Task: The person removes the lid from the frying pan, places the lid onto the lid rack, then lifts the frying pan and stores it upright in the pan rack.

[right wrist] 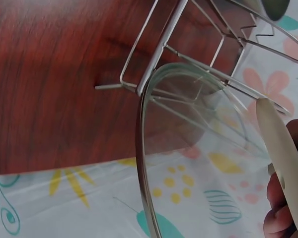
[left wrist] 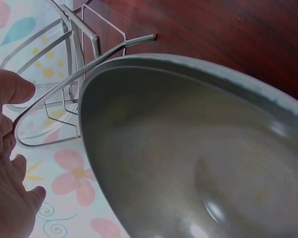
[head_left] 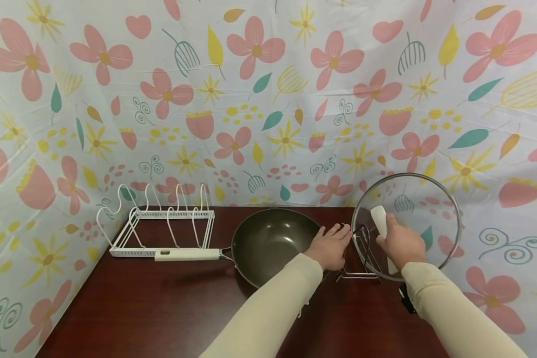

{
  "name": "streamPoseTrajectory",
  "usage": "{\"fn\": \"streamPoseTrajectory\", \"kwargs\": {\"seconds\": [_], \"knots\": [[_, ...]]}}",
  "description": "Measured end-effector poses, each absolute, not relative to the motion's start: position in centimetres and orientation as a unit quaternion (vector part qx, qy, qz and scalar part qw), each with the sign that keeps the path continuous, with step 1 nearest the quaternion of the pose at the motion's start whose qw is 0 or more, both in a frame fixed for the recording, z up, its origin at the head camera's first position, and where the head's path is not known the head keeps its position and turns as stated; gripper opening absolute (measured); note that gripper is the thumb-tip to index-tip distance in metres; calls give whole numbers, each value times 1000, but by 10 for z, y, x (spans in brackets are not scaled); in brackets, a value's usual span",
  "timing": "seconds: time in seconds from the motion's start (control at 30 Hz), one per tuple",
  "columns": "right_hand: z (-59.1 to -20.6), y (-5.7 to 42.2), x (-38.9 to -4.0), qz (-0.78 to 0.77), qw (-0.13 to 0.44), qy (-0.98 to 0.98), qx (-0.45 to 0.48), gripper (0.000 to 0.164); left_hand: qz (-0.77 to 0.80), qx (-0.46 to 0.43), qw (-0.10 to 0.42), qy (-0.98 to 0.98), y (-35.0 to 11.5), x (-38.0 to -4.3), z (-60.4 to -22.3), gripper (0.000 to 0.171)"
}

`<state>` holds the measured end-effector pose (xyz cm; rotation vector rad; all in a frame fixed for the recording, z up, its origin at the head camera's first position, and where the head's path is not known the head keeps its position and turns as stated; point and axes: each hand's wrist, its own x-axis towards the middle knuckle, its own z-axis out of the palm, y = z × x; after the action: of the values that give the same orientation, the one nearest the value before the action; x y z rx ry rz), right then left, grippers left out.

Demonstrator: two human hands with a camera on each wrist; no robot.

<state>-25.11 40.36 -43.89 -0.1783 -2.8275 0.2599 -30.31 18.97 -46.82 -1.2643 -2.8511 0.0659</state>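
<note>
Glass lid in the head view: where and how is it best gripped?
By its pale bar handle, from the near right, wrapping round the bar as the right hand does. The lid is tilted up with its handle side toward the head camera, and the bar stands off the glass, leaving finger room; gripping there likely keeps clear of the wire rack.

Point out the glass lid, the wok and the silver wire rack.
Glass lid (head_left: 415, 206): head view, glass pane.
Wok (left wrist: 181, 144): left wrist view, inner surface.
Silver wire rack (right wrist: 162, 47): right wrist view, thick bar.
</note>
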Motion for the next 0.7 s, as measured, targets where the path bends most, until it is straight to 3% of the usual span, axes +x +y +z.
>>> {"fn": "streamPoseTrajectory", "kwargs": {"seconds": [0.7], "knots": [[-417, 412, -252, 91, 87, -992, -17, 53, 23, -400, -3, -916, 189, -303, -466, 74]]}}
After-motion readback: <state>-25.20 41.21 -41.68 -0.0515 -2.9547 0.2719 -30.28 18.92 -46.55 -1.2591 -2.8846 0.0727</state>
